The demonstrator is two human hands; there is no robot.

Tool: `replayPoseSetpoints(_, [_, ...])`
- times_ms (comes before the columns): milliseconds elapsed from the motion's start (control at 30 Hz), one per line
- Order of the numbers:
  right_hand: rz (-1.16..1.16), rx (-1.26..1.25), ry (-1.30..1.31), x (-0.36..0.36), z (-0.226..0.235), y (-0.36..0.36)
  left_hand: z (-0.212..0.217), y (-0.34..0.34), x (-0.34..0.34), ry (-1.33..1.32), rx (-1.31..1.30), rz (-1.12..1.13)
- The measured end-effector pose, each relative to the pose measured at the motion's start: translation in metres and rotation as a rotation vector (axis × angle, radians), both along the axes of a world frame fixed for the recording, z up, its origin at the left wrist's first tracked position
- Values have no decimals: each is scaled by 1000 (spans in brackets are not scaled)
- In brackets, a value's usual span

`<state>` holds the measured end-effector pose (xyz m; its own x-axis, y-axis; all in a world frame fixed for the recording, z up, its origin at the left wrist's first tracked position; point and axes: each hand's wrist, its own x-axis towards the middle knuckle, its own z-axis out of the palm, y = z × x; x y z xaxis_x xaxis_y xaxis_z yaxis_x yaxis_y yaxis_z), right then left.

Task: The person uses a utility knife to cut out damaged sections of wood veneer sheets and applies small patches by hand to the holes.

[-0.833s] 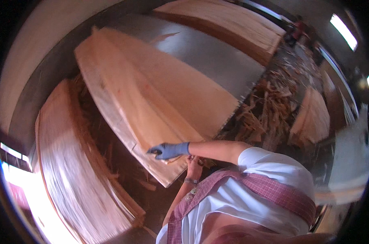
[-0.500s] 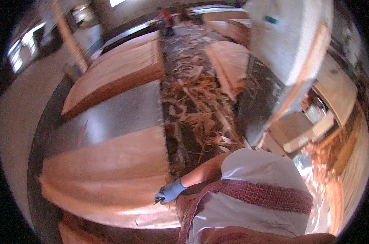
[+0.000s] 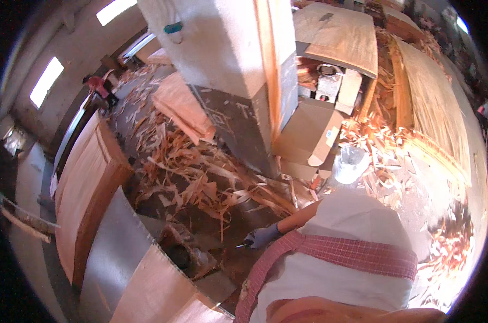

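Observation:
My right hand (image 3: 263, 237), in a blue-grey glove, is low in front of my body, above the dark floor. Its fingers are closed around a small knife-like tool (image 3: 244, 246) whose thin, bright tip points left. The handle is hidden in the glove, so its exact kind cannot be made out. To the left of the hand, with a gap between, lies a stack of thin reddish-brown wood veneer sheets (image 3: 152, 288). My left hand is out of view.
Curled wood strips (image 3: 195, 183) litter the floor ahead. A concrete pillar (image 3: 228, 64) rises beyond them, with an open cardboard box (image 3: 308, 132) beside it. Another veneer stack (image 3: 88, 188) stands left, a large board stack (image 3: 432, 102) right. Another person (image 3: 100, 89) is far left.
The view has swung to the right. My right hand, still gripping the small tool, has moved off the edge of the near veneer stack and now hangs over the floor.

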<state>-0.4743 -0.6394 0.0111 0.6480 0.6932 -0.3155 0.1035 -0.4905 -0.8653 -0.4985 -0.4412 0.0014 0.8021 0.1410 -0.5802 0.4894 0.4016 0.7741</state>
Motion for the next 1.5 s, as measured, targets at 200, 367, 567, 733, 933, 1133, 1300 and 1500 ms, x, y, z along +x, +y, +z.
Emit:
replayPoseSetpoints(200, [-301, 9, -68, -1, -48, -38, 8, -46, 25, -26, 43, -268])
replayPoseSetpoints(367, [-392, 65, -36, -6, 11, -35, 9, -36, 33, -39, 113, -379])
replayPoseSetpoints(567, [-429, 226, -287, -11, -46, -43, 11, -57, 39, -65, 120, -537])
replayPoseSetpoints(733, [-428, 167, -128, -12, -38, -32, 5, -34, 41, -49, 171, -544])
replayPoseSetpoints(933, [-377, 88, -186, -6, -45, -16, -9, 4, 40, -24, 248, -510])
replayPoseSetpoints(1133, [-446, 80, -328, -6, -88, -17, -29, 29, 35, 23, 322, -450])
replayPoseSetpoints(1300, [-273, -139, 10, 10, -48, -11, -62, 98, 4, 138, 419, -257])
replayPoseSetpoints(1500, [-268, 140, -69, 8, -46, -4, -121, 153, -228, 493, 415, 226])
